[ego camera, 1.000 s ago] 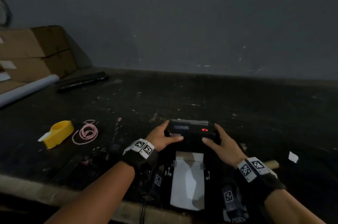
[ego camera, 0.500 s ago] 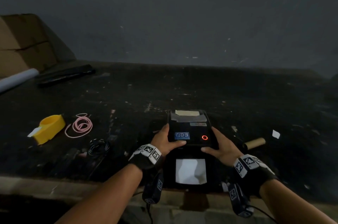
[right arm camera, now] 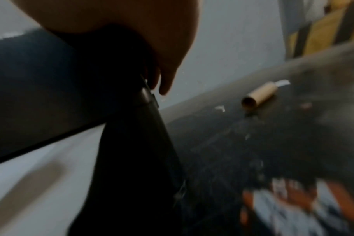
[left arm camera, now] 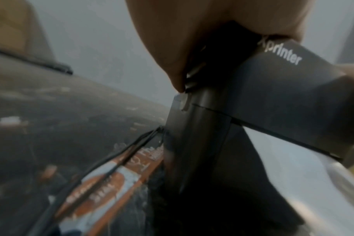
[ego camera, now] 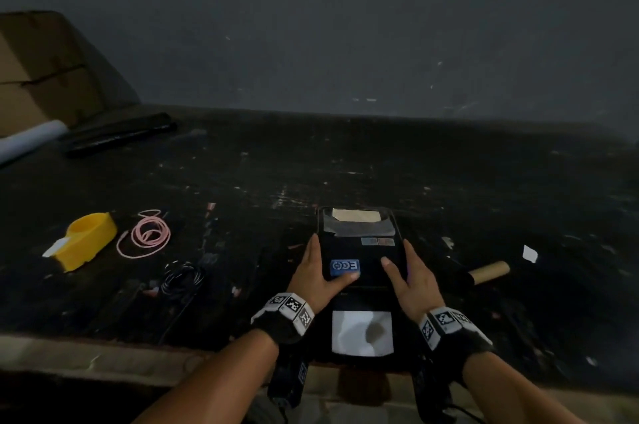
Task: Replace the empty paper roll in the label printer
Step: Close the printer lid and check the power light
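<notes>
Dark bench (ego camera: 380, 174): both hands flank "Xprinter" label printer (left arm camera: 281, 99)

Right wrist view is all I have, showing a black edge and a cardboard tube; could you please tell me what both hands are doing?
Observer: Both hold the label printer by its sides: left hand with its thumb on a blue sticker, right hand opposite.
Operator: Thanks. Is anything lying left of the printer?
Observer: A yellow tape dispenser and a pink coiled cord.
</notes>
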A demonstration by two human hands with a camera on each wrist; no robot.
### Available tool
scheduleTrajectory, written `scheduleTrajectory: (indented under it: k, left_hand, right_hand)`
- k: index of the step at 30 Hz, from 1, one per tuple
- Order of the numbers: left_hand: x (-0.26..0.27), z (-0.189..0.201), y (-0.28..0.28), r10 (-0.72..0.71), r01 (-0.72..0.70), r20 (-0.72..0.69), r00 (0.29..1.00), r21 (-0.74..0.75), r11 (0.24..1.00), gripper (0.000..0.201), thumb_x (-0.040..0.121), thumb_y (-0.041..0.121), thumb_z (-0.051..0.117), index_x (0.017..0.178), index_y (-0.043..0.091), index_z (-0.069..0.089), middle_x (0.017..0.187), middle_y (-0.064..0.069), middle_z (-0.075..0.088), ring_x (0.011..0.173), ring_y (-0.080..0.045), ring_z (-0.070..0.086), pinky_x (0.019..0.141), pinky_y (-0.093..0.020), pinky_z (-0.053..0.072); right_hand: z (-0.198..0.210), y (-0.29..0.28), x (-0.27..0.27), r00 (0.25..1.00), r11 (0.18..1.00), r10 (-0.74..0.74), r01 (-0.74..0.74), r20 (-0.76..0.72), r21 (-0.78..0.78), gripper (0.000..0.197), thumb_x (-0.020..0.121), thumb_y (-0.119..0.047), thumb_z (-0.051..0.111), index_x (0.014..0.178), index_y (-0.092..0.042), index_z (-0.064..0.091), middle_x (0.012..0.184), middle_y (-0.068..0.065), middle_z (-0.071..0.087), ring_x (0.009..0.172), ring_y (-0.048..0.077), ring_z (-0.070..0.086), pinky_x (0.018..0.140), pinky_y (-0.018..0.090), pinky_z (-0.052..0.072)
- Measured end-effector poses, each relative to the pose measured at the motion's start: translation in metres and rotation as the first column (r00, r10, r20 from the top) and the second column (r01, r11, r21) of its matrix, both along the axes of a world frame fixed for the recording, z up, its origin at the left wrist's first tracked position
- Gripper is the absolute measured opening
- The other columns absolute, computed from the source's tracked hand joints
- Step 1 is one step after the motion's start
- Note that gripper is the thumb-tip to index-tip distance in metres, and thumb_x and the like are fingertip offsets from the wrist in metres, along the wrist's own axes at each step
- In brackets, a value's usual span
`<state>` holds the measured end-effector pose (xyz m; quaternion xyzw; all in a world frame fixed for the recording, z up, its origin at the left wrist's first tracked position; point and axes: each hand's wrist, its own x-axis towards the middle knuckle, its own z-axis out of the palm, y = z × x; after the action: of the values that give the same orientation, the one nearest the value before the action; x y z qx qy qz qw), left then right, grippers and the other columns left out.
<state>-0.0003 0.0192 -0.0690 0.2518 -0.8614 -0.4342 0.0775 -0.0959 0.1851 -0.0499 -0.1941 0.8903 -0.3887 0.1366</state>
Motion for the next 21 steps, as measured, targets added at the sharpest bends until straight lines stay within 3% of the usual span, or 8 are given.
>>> scheduleTrajectory:
  k: [5, 10, 14, 21]
  left_hand:
    - [-0.002, -0.007, -0.002, 0.005, -0.006, -0.024, 1.000, -0.019, 1.000, 0.110, 0.073, 0.055, 0.067, 0.150, 0.018, -0.002, 0.160, -0.002, 0.006, 0.145, -0.019, 0.017, 0.117, -0.033, 0.022]
    - [-0.003, -0.009, -0.004, 0.006, -0.007, -0.030, 1.000, -0.007, 1.000, 0.110, 0.070, 0.059, 0.067, 0.150, 0.023, 0.000, 0.160, 0.001, 0.010, 0.144, -0.019, 0.022, 0.117, -0.040, 0.027]
    - [-0.003, -0.009, -0.002, 0.019, -0.019, -0.012, 1.000, -0.007, 1.000, 0.109, 0.073, 0.055, 0.067, 0.150, 0.019, -0.002, 0.160, 0.000, 0.006, 0.145, -0.019, 0.018, 0.118, -0.037, 0.023]
    - [-0.003, -0.009, -0.002, 0.026, -0.026, -0.036, 0.999, 0.018, 1.000, 0.108, 0.073, 0.053, 0.069, 0.150, 0.022, 0.000, 0.160, 0.000, 0.008, 0.145, -0.020, 0.020, 0.117, -0.036, 0.024]
  right_hand:
    - [-0.010, -0.004, -0.003, 0.996, 0.997, -0.067, 0.065, -0.058, -0.031, 0.069, 0.089, -0.047, 0.048, 0.146, -0.019, 0.020, 0.148, 0.011, 0.037, 0.133, 0.026, 0.038, 0.109, 0.041, 0.032]
    - [-0.015, -0.005, -0.004, 0.995, 0.997, -0.077, 0.075, -0.068, -0.028, 0.068, 0.089, -0.045, 0.049, 0.145, -0.019, 0.020, 0.146, 0.012, 0.040, 0.130, 0.027, 0.041, 0.108, 0.044, 0.036]
    - [-0.017, -0.004, -0.005, 0.995, 0.997, -0.077, 0.075, -0.064, -0.029, 0.068, 0.089, -0.044, 0.049, 0.146, -0.020, 0.019, 0.145, 0.012, 0.041, 0.129, 0.027, 0.043, 0.107, 0.045, 0.037]
    - [-0.019, -0.005, -0.005, 0.995, 0.996, -0.083, 0.080, -0.063, -0.034, 0.067, 0.090, -0.042, 0.049, 0.146, -0.021, 0.019, 0.144, 0.013, 0.042, 0.129, 0.027, 0.043, 0.106, 0.041, 0.035]
